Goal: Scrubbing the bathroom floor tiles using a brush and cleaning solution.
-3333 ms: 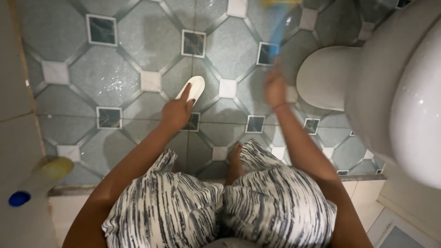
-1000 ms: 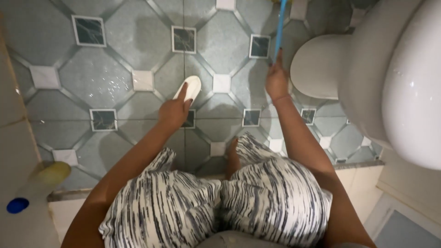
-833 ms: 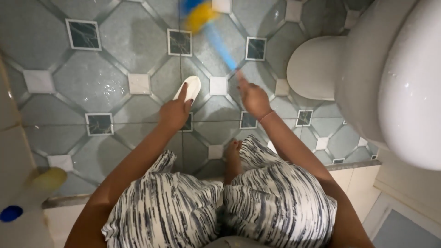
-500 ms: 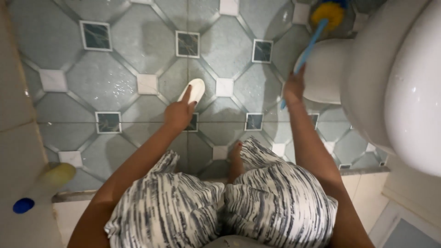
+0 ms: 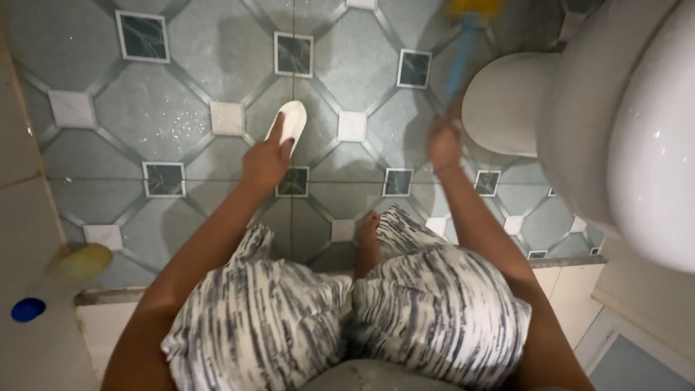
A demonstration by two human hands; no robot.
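Observation:
My right hand [image 5: 443, 143] is shut on the blue handle of a scrubbing brush [image 5: 461, 54]. Its yellow bristle head [image 5: 474, 7] is on the wet tiled floor [image 5: 166, 116] at the top edge, just left of the white toilet base [image 5: 507, 108]. The hand and the handle are blurred with motion. My left hand [image 5: 264, 161] hangs over my left knee with its fingers curled and the index finger stretched out, holding nothing. Just past it lies a white slipper [image 5: 289, 119]. My bare right foot [image 5: 368, 242] shows between my striped trouser legs.
The white toilet bowl [image 5: 637, 130] fills the right side. A blurred white bottle [image 5: 51, 289] with a blue cap and a yellow part stands at the lower left by the wall. A raised step edge [image 5: 108, 295] runs under my knees.
My right hand has swung the brush back and forth over the floor, left to the middle tiles, then right beside the toilet base. My left hand has stayed over the slipper.

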